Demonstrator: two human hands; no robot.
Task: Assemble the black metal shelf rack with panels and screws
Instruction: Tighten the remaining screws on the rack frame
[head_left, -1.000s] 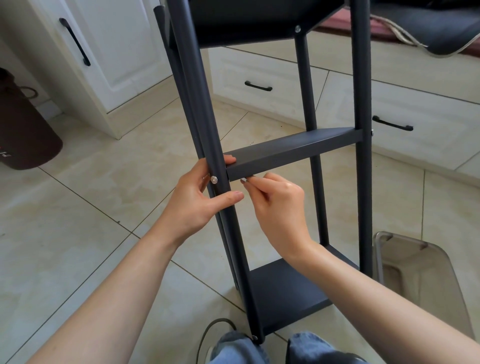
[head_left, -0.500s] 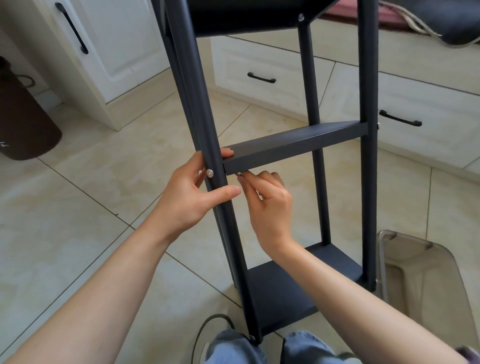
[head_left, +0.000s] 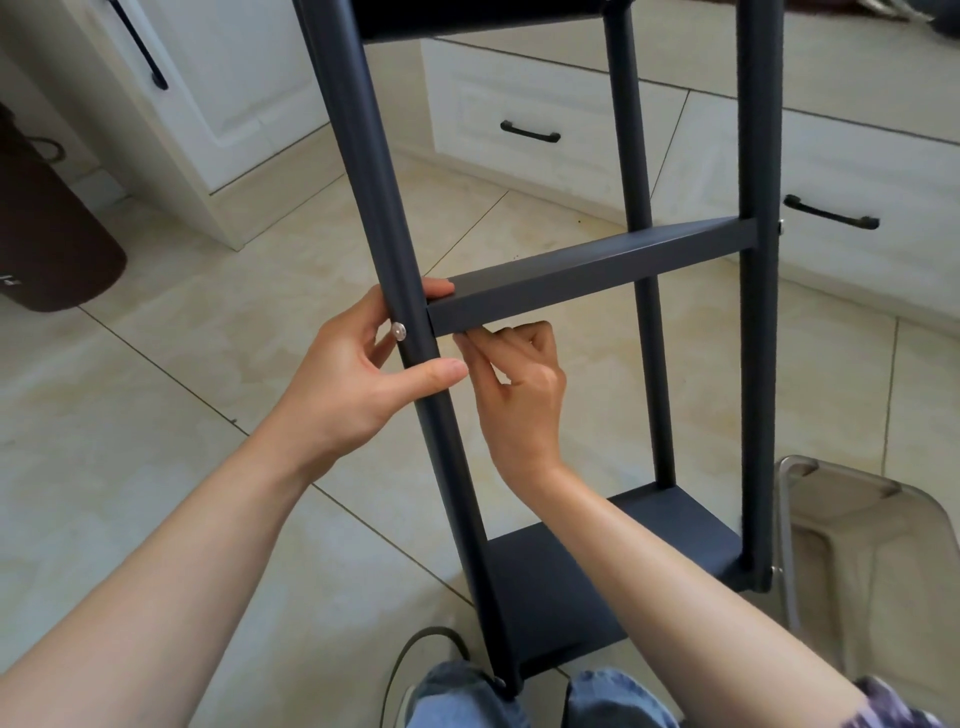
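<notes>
The right hand (head_left: 519, 384) has slid under the middle panel (head_left: 587, 278), fingers pinched together, while the left hand (head_left: 358, 374) keeps gripping the post (head_left: 384, 208) by the screw (head_left: 399, 329), so that corner is being fastened.

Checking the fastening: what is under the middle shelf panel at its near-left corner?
Under the middle panel, the right hand reaches up with pinched fingertips beside the post. Whatever they pinch is hidden.
</notes>
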